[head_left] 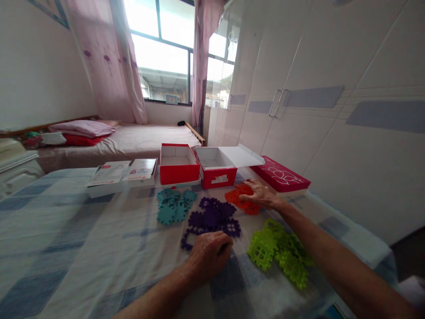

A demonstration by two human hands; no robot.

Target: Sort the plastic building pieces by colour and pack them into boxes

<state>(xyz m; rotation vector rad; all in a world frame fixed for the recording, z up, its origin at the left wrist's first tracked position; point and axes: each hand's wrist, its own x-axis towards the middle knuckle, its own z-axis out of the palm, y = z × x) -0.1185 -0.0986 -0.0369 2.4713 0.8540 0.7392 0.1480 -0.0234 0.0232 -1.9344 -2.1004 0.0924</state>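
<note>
My right hand reaches over a pile of orange notched plastic building pieces, its fingers spread and touching the top of the pile. Nearer to me, my left hand rests on the cloth with its fingers curled in, beside the front of the dark purple pieces. Nothing shows in that loose fist, though its underside is hidden. Teal pieces lie to the left of the purple ones. Lime green pieces are heaped under and beside my right forearm, some with window-like cutouts.
Behind the piles stand an open red box and a red and white box with its lid folded back. A flat red box lies at right, white box trays at left. A checked cloth covers the table.
</note>
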